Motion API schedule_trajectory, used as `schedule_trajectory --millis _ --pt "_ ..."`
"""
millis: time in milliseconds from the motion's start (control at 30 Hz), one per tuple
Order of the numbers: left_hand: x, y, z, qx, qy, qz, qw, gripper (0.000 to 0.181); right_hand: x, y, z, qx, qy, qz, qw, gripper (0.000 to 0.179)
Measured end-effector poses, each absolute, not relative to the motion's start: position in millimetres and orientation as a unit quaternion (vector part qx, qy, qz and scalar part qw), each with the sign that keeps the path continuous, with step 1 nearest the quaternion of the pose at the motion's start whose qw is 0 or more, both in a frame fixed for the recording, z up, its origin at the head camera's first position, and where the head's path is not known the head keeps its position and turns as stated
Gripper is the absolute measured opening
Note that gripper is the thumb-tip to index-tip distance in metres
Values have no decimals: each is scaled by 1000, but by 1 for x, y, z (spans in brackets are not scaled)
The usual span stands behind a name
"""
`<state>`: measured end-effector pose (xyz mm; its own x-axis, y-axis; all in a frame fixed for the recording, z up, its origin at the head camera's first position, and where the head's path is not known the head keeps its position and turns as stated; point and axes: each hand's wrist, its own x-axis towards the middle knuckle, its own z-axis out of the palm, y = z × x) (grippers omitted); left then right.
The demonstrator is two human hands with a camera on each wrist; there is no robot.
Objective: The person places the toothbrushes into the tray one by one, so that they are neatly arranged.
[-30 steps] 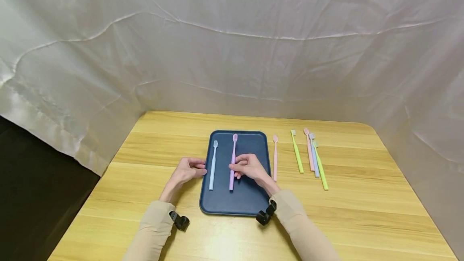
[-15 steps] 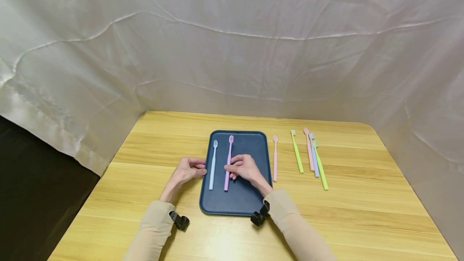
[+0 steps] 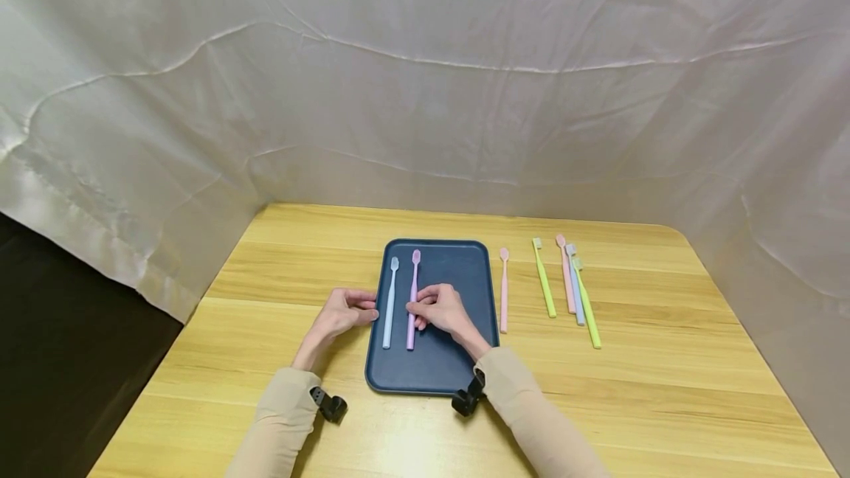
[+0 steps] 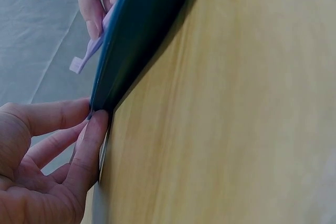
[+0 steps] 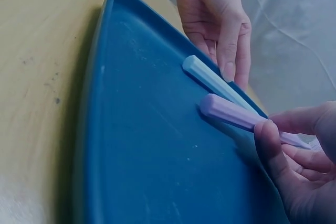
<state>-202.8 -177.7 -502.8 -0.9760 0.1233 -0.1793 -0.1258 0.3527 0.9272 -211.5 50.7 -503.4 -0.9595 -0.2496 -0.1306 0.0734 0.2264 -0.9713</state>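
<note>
My right hand (image 3: 443,310) pinches a purple toothbrush (image 3: 414,290) by its handle over the dark blue tray (image 3: 458,264), bristle head pointing away from me. To its left, a light blue toothbrush (image 3: 389,308) lies lengthwise in the tray, roughly parallel. In the right wrist view the purple handle end (image 5: 226,111) shows close over the tray floor, beside the light blue handle (image 5: 210,80). My left hand (image 3: 341,313) holds the tray's left rim between thumb and fingers, as the left wrist view shows at the tray wall (image 4: 139,45).
Just right of the tray lies a pink toothbrush (image 3: 504,293). Farther right are a green toothbrush (image 3: 544,282) and a close group: pink (image 3: 567,279), blue (image 3: 577,297) and another green toothbrush (image 3: 589,316). A pale curtain (image 3: 425,109) surrounds the wooden table (image 3: 664,360).
My right hand has moved left across the tray with the purple toothbrush, bringing it nearer the light blue one. The left hand and the tray stay in place.
</note>
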Motion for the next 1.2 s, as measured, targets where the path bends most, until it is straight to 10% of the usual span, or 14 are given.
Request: schedule_trajectory --millis 1200 --pt "-203 -178 -503 2 810 576 112 41 -207 36 -512 -69 836 -541 63 37"
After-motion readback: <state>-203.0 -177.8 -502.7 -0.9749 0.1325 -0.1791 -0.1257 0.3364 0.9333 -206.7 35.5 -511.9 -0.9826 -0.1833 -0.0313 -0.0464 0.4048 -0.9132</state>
